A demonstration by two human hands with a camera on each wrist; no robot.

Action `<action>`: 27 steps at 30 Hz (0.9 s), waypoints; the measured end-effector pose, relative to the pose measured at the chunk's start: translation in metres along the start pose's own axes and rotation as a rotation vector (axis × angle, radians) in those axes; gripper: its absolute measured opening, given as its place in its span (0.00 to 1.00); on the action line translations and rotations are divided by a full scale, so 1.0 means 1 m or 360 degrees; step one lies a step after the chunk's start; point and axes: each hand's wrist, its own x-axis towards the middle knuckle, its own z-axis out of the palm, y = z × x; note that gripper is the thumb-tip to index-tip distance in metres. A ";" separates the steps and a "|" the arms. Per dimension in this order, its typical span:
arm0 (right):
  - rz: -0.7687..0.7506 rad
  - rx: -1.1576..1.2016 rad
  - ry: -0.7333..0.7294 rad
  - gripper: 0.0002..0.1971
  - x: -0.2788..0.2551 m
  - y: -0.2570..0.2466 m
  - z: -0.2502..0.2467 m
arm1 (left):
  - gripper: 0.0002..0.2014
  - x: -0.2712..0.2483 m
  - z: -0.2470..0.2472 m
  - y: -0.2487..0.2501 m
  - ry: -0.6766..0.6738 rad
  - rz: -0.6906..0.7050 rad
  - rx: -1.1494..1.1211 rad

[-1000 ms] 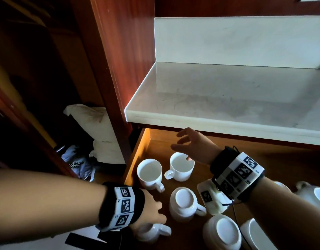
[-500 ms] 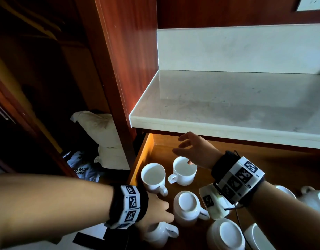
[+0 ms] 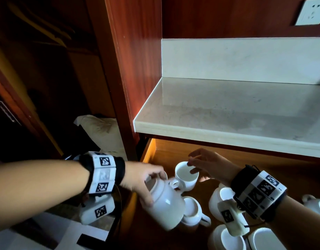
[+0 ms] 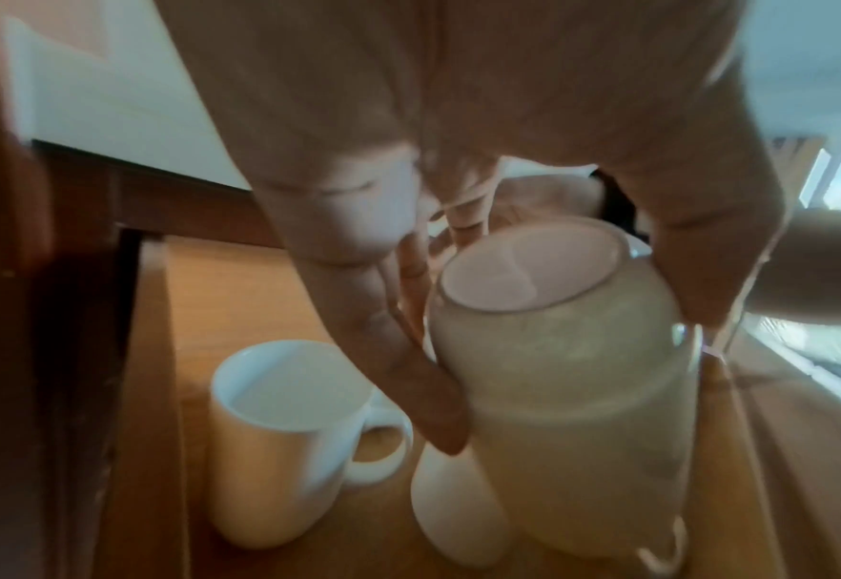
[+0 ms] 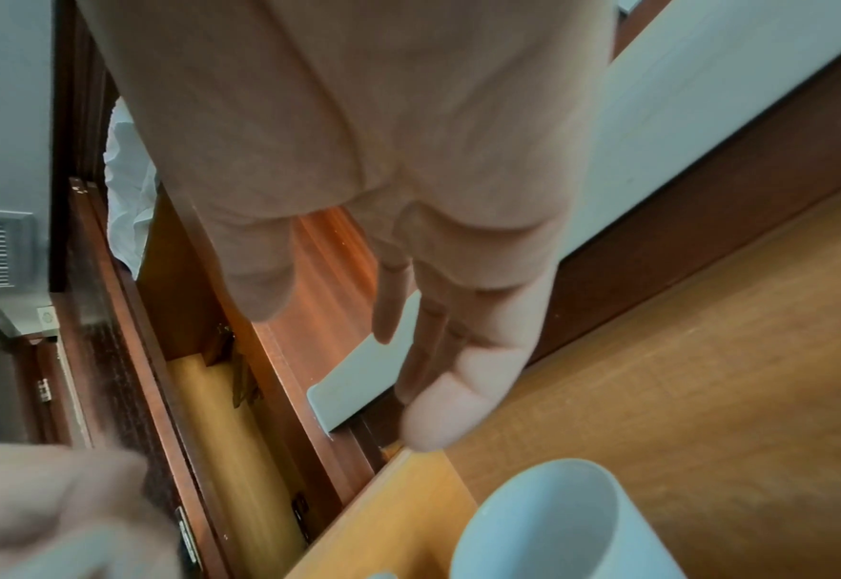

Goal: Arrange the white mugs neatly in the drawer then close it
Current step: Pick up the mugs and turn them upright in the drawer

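Left hand (image 3: 141, 179) gripping tilted white mug (image 3: 164, 204) lower centre, right hand (image 3: 207, 166) fingers loosely spread over upright mug (image 3: 186, 175), drawer (image 3: 173, 152) open

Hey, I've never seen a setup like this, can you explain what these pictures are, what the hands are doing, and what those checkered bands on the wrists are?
No machine here: a person wears three cameras, one on the head and one on each wrist band. The head view looks down into an open wooden drawer under a pale counter. The left hand grips a white mug, lifted and tilted above other mugs. The right hand hovers with relaxed fingers over an upright mug, holding nothing. The left wrist view shows the held mug from below; the right wrist view shows its fingers above the upright mug.
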 end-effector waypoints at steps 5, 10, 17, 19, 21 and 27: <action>0.0157 0.0776 -0.0536 0.48 -0.016 0.013 0.002 | 0.39 0.000 -0.017 -0.011 0.0238 0.0311 -0.1348; -0.0146 0.1057 -0.0525 0.48 -0.016 -0.005 0.016 | 0.47 0.005 -0.022 -0.005 0.0302 0.0471 -0.1482; -0.0462 -0.0966 0.0020 0.38 -0.032 -0.033 0.040 | 0.57 -0.014 -0.041 -0.014 0.0677 0.0036 0.0002; -0.0486 -0.1346 -0.0119 0.38 -0.036 -0.033 0.062 | 0.55 -0.020 -0.046 -0.020 0.0901 -0.0136 0.0294; -0.0434 -0.1507 -0.0333 0.39 -0.035 -0.029 0.083 | 0.48 -0.022 -0.046 -0.024 0.0978 -0.0264 0.0513; -0.0355 -0.2023 -0.0629 0.45 -0.018 -0.013 0.122 | 0.33 -0.019 -0.031 -0.029 0.0814 -0.0362 0.0638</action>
